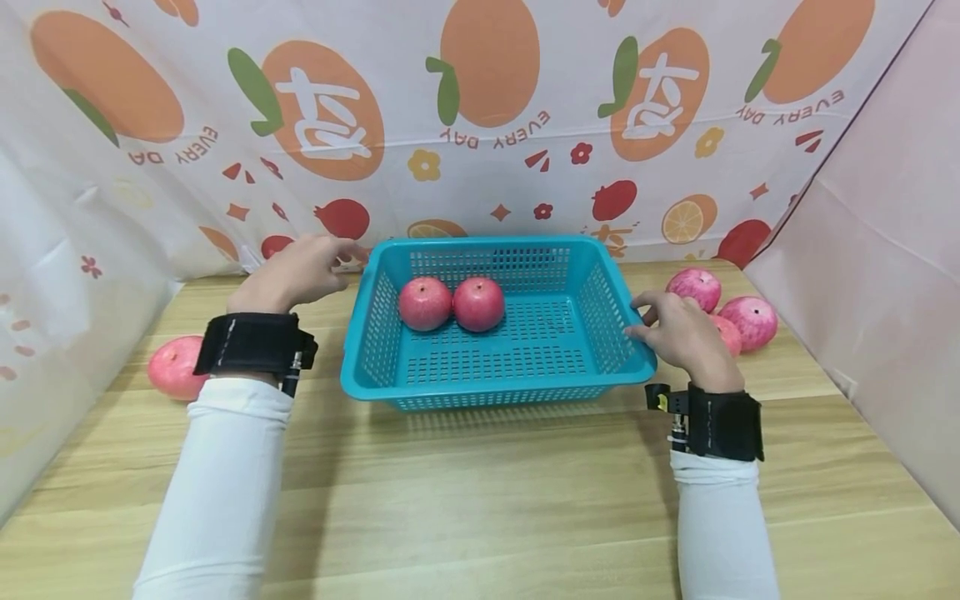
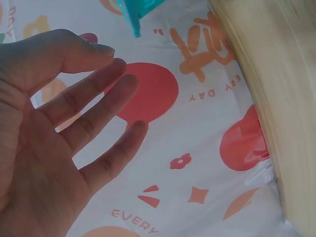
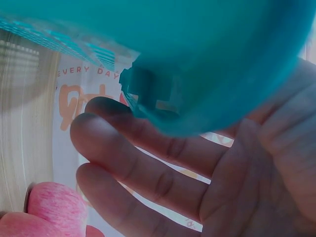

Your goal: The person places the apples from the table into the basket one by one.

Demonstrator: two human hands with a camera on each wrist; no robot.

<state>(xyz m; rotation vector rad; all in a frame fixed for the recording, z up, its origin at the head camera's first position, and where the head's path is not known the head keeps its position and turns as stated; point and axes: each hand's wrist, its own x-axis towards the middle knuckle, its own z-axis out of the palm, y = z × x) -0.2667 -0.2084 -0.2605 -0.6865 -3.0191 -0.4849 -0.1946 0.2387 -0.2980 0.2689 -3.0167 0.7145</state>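
A turquoise plastic basket [image 1: 495,388] with perforated sides stands on the table. Inside, toward its left end, two red apples [image 1: 425,304] sit side by side. My left hand [image 1: 303,268] hovers just left of the basket's left rim, fingers apart and loosely bent, holding nothing; the left wrist view shows the palm [image 2: 44,158] bare. At the basket's right end my right hand [image 1: 678,332] grips the rim, thumb on top. From below, the right wrist view shows the fingers [image 3: 148,168] under that rim, with the thumb hidden behind it.
Several pink-red apples [image 1: 750,322] lie on the table right of my right hand, partly covered by it. Another apple [image 1: 176,367] lies beside my left wrist. A fruit-printed cloth [image 1: 495,183] hangs behind the basket, and pale sheets border the wooden table [image 1: 480,500] at both sides.
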